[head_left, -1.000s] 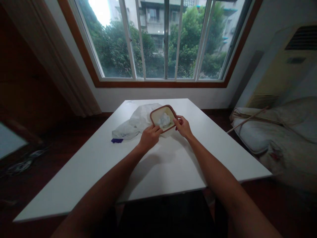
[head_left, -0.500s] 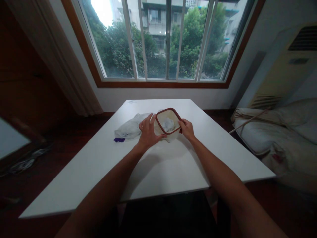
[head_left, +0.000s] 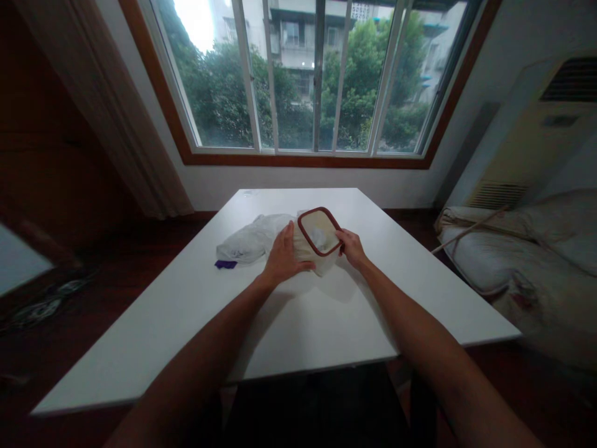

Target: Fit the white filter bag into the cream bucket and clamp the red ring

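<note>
Gripping frame [head_left: 305,236] in right hand [head_left: 352,248], no longer in left hand [head_left: 282,256].
Spreading the latter open against cloth [head_left: 304,247], toward table's [head_left: 186,323] far edge, before the window [head_left: 293,93].

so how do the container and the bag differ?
The container has a squarish brown rim; the bag is limp and crumpled. The container is tilted, its rim in the right hand; the bag lies on the table, a purple piece at one end. Both are pale.
</note>
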`<state>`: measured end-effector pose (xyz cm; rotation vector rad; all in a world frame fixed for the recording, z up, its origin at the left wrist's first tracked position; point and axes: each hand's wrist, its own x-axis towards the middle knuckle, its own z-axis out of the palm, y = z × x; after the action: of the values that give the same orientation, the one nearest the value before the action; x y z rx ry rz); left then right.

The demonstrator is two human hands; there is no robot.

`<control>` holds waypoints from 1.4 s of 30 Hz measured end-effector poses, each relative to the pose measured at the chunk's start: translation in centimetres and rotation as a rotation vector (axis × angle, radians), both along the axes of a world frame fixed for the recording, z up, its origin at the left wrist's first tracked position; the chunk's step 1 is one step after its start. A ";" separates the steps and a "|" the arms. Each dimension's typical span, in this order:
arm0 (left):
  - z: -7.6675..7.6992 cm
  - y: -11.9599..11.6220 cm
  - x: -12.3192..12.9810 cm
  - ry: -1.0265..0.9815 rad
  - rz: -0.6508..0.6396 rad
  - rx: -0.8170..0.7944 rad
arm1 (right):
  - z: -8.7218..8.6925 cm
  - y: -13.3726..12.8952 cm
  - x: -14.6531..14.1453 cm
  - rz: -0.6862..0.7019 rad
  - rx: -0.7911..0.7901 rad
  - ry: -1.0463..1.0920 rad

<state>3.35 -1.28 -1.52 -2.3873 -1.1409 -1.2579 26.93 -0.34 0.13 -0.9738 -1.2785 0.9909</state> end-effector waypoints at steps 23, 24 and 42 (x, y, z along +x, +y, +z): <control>0.8 0.1 0.6 -0.079 0.199 0.005 | 3.4 -4.9 -1.9 -0.011 0.487 -0.649; 0.9 0.1 0.6 -0.075 0.209 0.004 | 3.3 -4.8 -1.8 -0.008 0.485 -0.649; 0.9 0.1 0.6 -0.071 0.236 0.003 | 4.4 -2.7 2.3 -0.440 0.488 -0.315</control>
<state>3.94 -1.19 -0.58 -2.1437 -1.3928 -1.2714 29.23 -3.01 4.57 -0.9838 -1.3932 0.1725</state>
